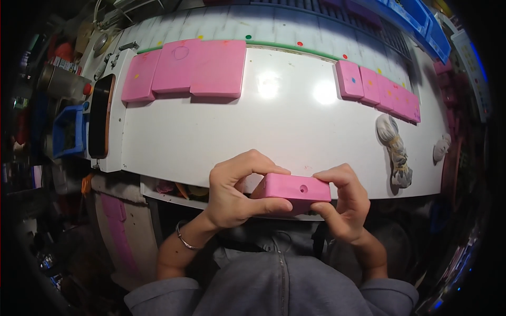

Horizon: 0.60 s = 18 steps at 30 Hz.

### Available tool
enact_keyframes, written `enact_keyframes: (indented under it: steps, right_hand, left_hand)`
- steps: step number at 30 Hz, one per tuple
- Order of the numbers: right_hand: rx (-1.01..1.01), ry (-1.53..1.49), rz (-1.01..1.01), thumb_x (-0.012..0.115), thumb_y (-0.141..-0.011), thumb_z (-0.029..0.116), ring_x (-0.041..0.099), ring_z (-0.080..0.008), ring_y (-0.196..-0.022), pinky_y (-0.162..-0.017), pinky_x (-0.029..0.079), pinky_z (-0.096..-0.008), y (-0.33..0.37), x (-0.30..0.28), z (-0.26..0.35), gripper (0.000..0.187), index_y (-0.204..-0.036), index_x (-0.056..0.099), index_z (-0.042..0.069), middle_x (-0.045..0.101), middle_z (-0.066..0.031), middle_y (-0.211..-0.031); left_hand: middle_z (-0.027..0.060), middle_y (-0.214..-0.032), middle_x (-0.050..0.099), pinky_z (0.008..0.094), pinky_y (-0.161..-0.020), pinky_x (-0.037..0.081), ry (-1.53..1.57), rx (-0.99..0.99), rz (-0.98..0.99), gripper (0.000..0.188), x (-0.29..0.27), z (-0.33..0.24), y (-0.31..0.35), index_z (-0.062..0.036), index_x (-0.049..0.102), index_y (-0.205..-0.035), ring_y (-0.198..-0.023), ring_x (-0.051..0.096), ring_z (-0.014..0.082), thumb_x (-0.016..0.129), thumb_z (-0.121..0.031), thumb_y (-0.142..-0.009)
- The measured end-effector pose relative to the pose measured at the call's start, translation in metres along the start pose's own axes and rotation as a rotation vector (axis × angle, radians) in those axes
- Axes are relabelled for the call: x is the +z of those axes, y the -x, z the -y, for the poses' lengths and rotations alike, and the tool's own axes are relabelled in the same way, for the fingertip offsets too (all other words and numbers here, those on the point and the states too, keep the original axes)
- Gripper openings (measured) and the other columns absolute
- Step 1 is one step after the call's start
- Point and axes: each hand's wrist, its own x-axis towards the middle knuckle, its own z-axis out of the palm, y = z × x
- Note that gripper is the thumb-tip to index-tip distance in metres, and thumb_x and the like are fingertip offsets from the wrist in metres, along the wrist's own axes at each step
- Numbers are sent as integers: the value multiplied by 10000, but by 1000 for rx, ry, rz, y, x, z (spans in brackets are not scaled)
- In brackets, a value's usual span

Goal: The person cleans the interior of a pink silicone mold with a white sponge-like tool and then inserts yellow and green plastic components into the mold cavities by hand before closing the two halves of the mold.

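Observation:
A pink rectangular block (287, 187) is held up over the near edge of the white table, a small round hole in the side that faces up. My left hand (231, 190) grips its left end, fingers behind and thumb along the near side. At the other end my right hand (346, 204) pinches the right corner between fingers and thumb. The underside of the block is mostly hidden.
Larger pink blocks (215, 68) stand at the far left and a row of smaller ones (372, 88) at the far right, along a green strip (284, 46). A tied cloth bundle (394, 150) lies to the right. A phone (101, 116) rests on the left.

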Motion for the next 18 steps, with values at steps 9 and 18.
enact_keyframes:
  steps: [9, 18]
  right_hand:
    - [364, -552, -98, 630, -770, -73, 525, -143, -929, -825, 434, -251, -4, 6, 6, 318, -1065, 511, -83, 509, -87, -968]
    - [267, -712, -167, 603, -853, 98, 583, -202, -944, -825, 487, -315, -70, 10, -7, 331, -1119, 502, -71, 566, -161, -1050]
  left_hand:
    - [187, -1434, 266, 353, -1073, 253, 468, -436, 377, 1143, -12, 14, 0, 56, 113, -1410, -1320, 276, 265, 391, -782, -684]
    - [65, -1153, 523, 316, -858, 467, 786, -413, 124, 535, -69, -32, -35, -94, 259, -1391, -974, 559, 176, 332, -420, -973]
